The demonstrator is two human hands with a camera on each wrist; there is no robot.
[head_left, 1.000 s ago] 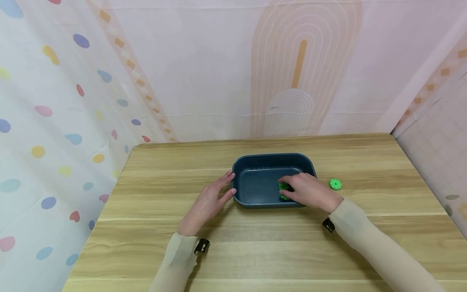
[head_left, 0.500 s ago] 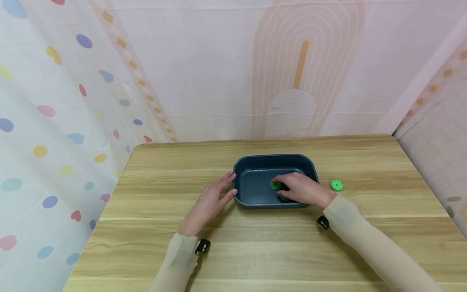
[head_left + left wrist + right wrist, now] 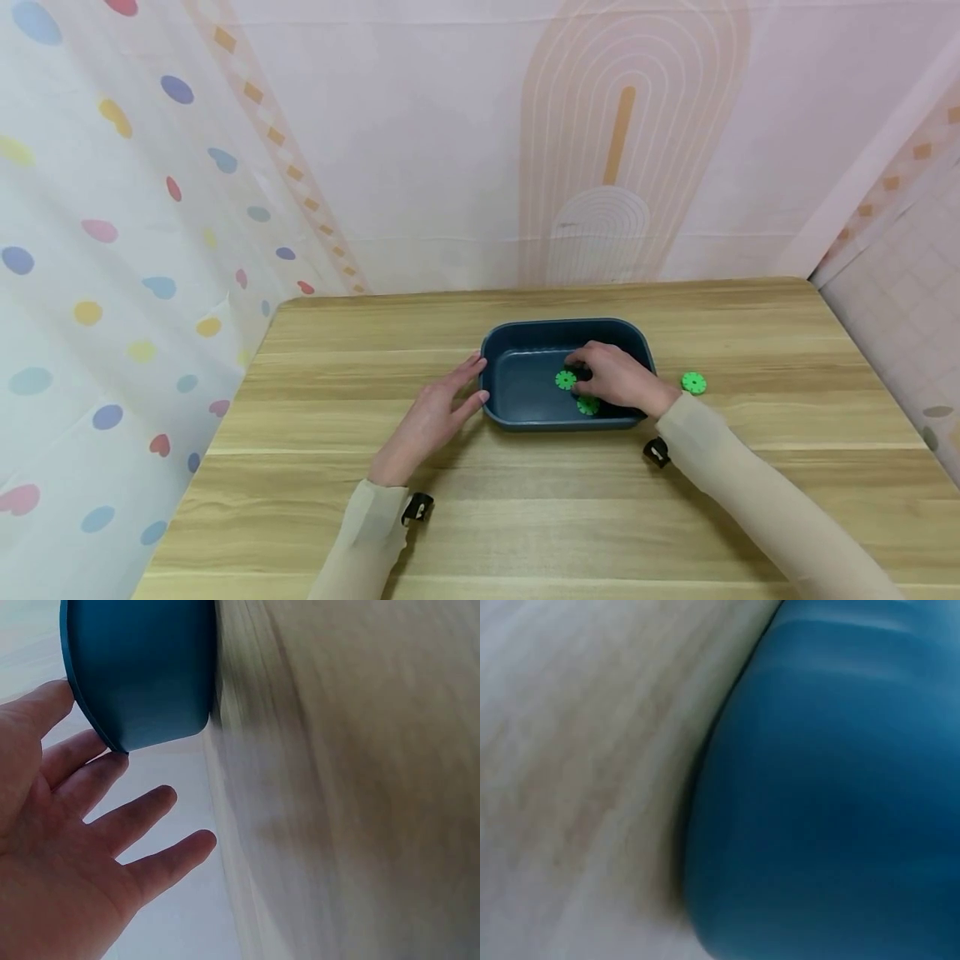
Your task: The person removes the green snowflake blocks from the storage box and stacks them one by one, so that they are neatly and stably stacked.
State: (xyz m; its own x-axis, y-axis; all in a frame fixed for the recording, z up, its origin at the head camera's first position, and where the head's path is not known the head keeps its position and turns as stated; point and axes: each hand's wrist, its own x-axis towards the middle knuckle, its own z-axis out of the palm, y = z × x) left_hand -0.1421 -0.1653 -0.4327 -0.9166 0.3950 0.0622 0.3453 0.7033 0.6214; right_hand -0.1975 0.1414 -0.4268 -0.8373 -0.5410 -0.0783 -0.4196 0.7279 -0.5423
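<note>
A dark blue tray [image 3: 525, 423] with rounded corners stands on the table. Inside lie two green notched discs [image 3: 566, 380], the second disc [image 3: 588, 405] nearer the front wall and partly under the hand. My right hand [image 3: 617, 377] reaches over the tray's right side; thumb and fingers are apart, just right of the first disc. My left hand [image 3: 426, 417] touches the tray's left end with fingertips and thumb, fingers spread. In the left wrist view, that hand [image 3: 75, 825] meets the tray's rim [image 3: 94, 727]. The right wrist view shows only the tray's outer wall [image 3: 817, 787] and table.
Another green notched disc [image 3: 693, 382] lies on the wood-grain table [image 3: 525, 517], right of the tray. Behind the table hangs a patterned curtain [image 3: 420, 167], and a dotted one [image 3: 135, 217] hangs at the left.
My right hand has moved slightly left and drawn its fingers off the first disc, which now lies further left in the tray. The left hand stays at the tray's end.
</note>
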